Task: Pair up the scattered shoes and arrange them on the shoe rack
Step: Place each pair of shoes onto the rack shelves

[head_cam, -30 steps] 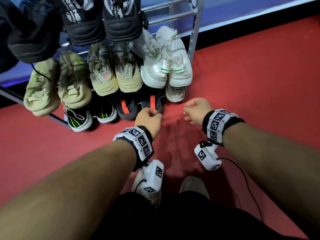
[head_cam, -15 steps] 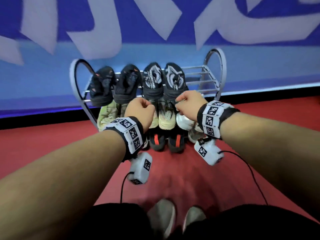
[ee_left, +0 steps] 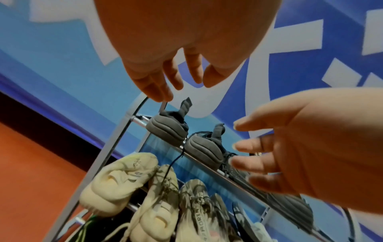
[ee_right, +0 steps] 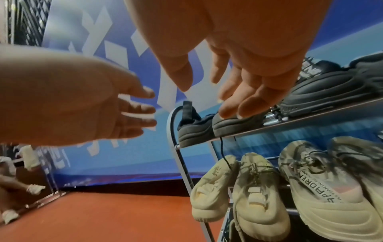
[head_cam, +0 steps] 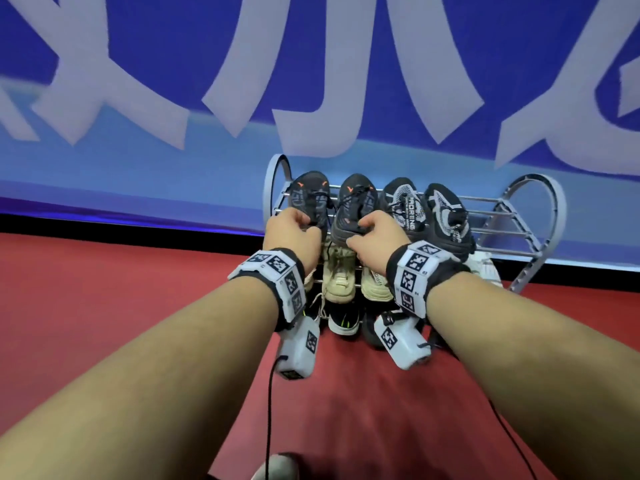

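The metal shoe rack (head_cam: 540, 216) stands against the blue wall with paired shoes on its shelves. On the top shelf's left end sits a dark grey pair with orange marks (head_cam: 356, 199), heels toward me. My left hand (head_cam: 291, 230) hovers at the left shoe's heel (ee_left: 165, 129) with its fingers (ee_left: 157, 88) loose and holding nothing. My right hand (head_cam: 375, 237) lies with straight fingertips (ee_right: 230, 111) on the right shoe's heel (ee_right: 234, 126). A black-and-white pair (head_cam: 426, 209) stands beside them.
Beige pairs (ee_right: 259, 196) fill the middle shelf, and dark shoes with green stripes (head_cam: 343, 320) sit at the bottom. Red floor (head_cam: 104, 306) spreads left and right of the rack. Another person's legs (ee_right: 10, 183) show far left in the right wrist view.
Both hands rose from floor level in front of the bottom shelf to the top shelf. Their fists have opened at the dark grey pair's heels, and the head view lifted.
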`<action>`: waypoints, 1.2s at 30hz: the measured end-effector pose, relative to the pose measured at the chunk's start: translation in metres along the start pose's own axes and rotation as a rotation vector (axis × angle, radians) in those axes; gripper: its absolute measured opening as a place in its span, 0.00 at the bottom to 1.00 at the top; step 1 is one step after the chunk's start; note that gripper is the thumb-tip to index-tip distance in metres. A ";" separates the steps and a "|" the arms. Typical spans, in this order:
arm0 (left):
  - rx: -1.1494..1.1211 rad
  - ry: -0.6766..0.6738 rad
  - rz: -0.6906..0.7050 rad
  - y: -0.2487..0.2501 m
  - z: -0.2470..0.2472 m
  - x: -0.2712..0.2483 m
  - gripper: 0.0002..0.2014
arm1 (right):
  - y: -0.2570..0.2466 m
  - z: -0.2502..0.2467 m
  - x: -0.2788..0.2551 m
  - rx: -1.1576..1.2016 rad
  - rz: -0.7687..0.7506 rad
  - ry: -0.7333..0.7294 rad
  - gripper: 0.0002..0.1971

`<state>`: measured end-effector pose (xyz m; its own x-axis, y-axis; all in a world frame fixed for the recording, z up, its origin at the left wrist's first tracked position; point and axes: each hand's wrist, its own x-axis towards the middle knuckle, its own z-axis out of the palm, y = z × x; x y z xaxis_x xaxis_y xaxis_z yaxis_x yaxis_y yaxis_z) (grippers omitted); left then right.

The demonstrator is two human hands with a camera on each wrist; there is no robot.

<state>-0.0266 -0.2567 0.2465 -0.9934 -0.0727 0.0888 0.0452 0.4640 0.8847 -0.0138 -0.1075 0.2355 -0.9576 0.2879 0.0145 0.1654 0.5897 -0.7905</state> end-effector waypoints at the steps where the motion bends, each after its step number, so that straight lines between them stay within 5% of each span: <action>1: 0.012 0.004 -0.003 -0.002 0.001 0.004 0.08 | 0.000 0.006 0.002 -0.027 0.000 -0.018 0.22; 7: 0.238 0.039 -0.048 -0.015 0.024 0.025 0.24 | 0.006 0.019 0.014 -0.135 -0.020 0.047 0.36; 13: 0.351 -0.088 -0.025 -0.034 0.040 0.046 0.36 | 0.022 0.032 0.033 -0.194 -0.037 0.045 0.43; 25: 0.185 -0.080 -0.035 -0.057 0.039 0.069 0.24 | 0.035 0.048 0.056 -0.230 -0.080 0.135 0.23; 36: 0.168 0.054 0.025 -0.067 0.032 0.071 0.23 | 0.025 0.060 0.054 -0.212 -0.124 0.151 0.20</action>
<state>-0.1034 -0.2651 0.1787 -0.9849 -0.1044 0.1382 0.0471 0.6066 0.7936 -0.0753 -0.1221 0.1796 -0.9302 0.3034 0.2068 0.1098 0.7672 -0.6319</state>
